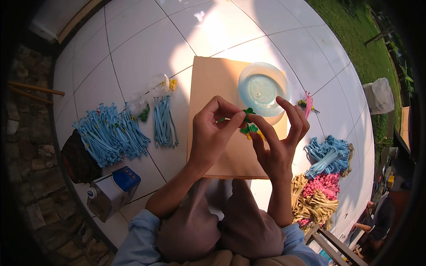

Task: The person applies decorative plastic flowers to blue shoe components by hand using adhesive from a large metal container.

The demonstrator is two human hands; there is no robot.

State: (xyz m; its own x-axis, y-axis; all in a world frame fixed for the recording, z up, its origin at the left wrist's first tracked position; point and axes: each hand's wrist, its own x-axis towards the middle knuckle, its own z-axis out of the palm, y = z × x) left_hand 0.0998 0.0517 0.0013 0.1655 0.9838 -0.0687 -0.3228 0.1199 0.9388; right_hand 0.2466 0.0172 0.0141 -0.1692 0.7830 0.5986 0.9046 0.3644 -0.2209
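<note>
My left hand [212, 131] pinches a small green flower-shaped piece [250, 110] between thumb and index finger, above a brown cardboard sheet [217, 80]. Another bit of green shows in the gap between its fingers. Close on the right is my right hand [280, 144], its fingers spread apart. Its index fingertip comes right up to the green piece; whether it touches cannot be made out. Below the fingertips lie more small green pieces [245, 129] and yellow pieces [261, 134], partly hidden by the right hand. A translucent round bowl [262, 71] stands on the far right of the cardboard.
Light-blue strip bundles [106, 137] and a smaller blue bundle [164, 124] lie left, near a plastic bag [138, 104] and a metal can [113, 193]. Right are blue [328, 155], pink [321, 186] and tan bundles [317, 206], and a yellow-handled tool [306, 103]. A person [377, 217] is far right.
</note>
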